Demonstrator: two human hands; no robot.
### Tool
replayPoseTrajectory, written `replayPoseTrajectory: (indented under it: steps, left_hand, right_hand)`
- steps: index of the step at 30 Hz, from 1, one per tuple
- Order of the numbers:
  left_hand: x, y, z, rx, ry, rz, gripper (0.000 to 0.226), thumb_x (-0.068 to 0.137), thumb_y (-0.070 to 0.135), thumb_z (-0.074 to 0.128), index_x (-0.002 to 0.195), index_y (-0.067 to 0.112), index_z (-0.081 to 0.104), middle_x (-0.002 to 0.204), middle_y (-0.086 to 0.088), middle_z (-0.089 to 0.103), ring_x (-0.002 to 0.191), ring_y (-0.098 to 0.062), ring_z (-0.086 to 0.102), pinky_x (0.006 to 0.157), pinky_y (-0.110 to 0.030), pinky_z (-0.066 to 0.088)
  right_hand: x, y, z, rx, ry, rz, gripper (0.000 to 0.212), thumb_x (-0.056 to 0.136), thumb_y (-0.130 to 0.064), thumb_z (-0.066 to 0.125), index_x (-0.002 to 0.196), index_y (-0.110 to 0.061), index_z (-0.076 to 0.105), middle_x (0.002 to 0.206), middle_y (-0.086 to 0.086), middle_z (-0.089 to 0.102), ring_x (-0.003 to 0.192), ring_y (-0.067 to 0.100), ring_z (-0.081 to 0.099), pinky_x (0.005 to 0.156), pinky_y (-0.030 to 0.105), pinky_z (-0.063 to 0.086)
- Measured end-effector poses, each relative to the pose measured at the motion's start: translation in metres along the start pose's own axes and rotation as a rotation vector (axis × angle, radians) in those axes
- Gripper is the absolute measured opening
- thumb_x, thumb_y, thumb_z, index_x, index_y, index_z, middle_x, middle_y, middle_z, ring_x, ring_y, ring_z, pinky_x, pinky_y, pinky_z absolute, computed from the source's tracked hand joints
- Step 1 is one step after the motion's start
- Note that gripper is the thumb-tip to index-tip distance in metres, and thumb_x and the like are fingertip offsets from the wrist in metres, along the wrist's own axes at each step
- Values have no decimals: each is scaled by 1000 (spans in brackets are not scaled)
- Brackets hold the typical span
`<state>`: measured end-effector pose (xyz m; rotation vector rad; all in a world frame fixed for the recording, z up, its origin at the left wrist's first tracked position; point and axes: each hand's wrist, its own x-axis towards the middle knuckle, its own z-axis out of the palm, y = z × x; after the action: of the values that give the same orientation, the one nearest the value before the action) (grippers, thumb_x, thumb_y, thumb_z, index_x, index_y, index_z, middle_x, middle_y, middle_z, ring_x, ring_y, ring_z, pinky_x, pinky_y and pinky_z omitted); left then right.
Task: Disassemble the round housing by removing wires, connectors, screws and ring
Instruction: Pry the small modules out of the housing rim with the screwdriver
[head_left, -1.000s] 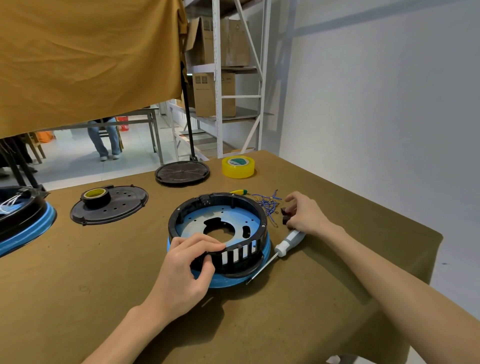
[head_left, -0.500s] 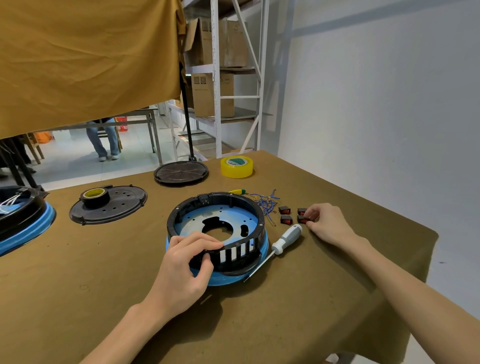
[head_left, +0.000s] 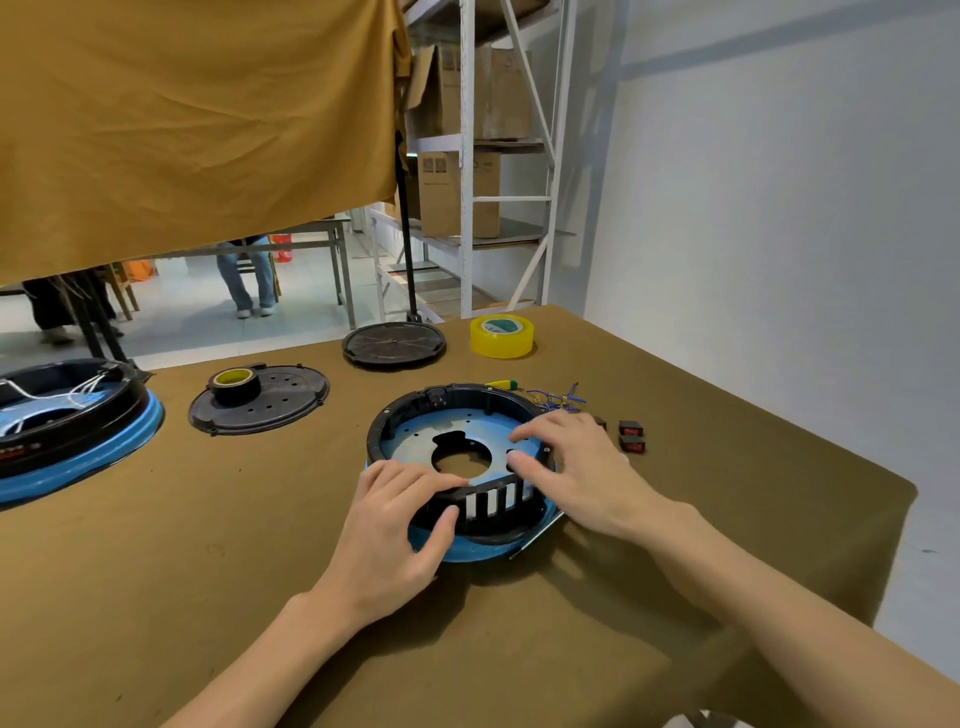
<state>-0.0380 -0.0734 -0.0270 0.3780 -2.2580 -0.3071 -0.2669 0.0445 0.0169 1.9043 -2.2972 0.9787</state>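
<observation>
Squarely between both hands (head_left: 395, 525): housing (head_left: 457, 415)

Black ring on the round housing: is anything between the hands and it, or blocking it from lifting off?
Nothing visible stands in the way. The left hand already grips the black ring at its near rim, and the right hand rests its fingers over the right rim. The space above is open. Whether screws still fasten it cannot be told.
</observation>
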Motion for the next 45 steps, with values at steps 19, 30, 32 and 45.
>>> replayPoseTrajectory:
  steps: [19,30,32,45]
  left_hand:
    - [2,-3,-33,107,-102,125,53,98,70,44,97,31,80,90,22,74,87,7,60,93,-21,41]
    - [12,-32,-34,-102,-147,-535,54,109,54,29,145,24,57,170,9,23,152,-1,17,121,-33,17]
    - [1,-19,-33,27,-165,-396,64,106,63,20,142,27,59,170,13,19,157,-4,8,125,-36,11]
    - [10,28,-24,318,-377,107,62,98,73,18,89,30,62,72,15,61,62,-4,57,61,-24,52]
  right_hand:
    - [-11,35,-24,-147,-252,91,35,98,-16,47,128,-25,62,129,-4,61,119,11,54,107,40,43]
    - [-11,37,-23,-230,-344,125,44,91,-10,61,134,-20,63,135,-1,55,133,18,46,115,40,37]
    - [-10,36,-21,-147,-287,181,50,89,-3,61,136,-20,60,138,0,51,130,18,48,114,39,39]
    - [42,-26,6,240,-164,250,46,99,-23,62,143,-12,53,139,9,60,128,28,57,108,47,46]
